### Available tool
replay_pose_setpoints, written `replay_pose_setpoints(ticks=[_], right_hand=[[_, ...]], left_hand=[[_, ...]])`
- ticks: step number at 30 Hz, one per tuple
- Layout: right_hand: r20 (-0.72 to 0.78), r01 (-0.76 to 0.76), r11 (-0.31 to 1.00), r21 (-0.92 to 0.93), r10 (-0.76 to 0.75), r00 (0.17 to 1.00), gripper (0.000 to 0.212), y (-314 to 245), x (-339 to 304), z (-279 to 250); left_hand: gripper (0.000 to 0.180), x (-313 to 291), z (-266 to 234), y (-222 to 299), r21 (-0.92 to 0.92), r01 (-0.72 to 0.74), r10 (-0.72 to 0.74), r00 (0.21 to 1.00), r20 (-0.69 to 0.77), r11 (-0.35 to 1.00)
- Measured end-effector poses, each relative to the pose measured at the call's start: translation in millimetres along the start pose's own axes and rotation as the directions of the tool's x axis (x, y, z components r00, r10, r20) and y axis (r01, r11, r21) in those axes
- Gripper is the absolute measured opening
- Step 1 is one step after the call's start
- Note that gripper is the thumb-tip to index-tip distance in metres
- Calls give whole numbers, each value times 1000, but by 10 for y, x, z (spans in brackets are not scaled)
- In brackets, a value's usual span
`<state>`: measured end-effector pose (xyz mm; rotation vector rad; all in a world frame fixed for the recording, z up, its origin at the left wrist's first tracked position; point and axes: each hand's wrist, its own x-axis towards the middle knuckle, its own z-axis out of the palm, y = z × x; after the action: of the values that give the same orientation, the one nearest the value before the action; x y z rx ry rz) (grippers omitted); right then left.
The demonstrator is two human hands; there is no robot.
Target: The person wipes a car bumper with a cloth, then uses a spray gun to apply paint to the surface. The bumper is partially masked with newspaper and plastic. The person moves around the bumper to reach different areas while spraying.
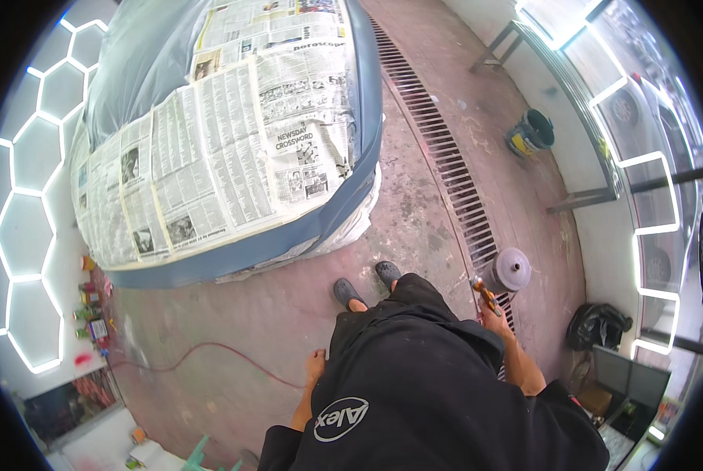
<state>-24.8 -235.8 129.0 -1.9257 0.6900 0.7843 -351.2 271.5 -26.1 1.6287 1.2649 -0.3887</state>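
My right hand (493,318), out to the right of my body, is closed around a spray gun (486,295). The gun has an orange-brown body and a round, grey lidded paint cup (513,272). My left hand (315,366) hangs low beside my dark shirt, and its fingers are too small and turned away to read. A thin red hose (202,345) runs over the floor and passes out of sight by my left forearm. Ahead to the left stands a large blue-grey car part or body (289,250), its top covered with taped newspaper (210,157) and plastic sheeting (143,71).
A slotted floor drain (446,149) runs along my right. Beyond it are a dark bucket (529,133), a metal stand (583,102) and a black bag (597,326). Cans (92,310) line the left wall below hexagonal lights (26,192). A green stool (198,454) is behind me.
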Motion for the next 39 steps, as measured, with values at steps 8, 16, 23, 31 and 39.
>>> replay_pose_setpoints(ticks=[8,16,23,31,39], right_hand=[[-169,-16,937,350,80,982,38,1258,-1026,722],[-209,-174,812,557,340,917,40,1876,-1529,886],[-159,-205,735,646,392,906,42,1996,-1038,467],[-77,-214,718,662,349,934,44,1819,10,-594],[-72,-230,859,457,293,953,52,1259,672,-1782]], left_hand=[[44,1067,-988,595,-3,-28,28,996,80,1000],[52,1417,-856,1679,68,-105,95,985,141,992],[45,799,265,2134,165,-91,55,975,214,982],[46,186,1373,2260,291,-147,54,951,304,945],[52,-165,1912,3023,215,-197,165,973,160,957]])
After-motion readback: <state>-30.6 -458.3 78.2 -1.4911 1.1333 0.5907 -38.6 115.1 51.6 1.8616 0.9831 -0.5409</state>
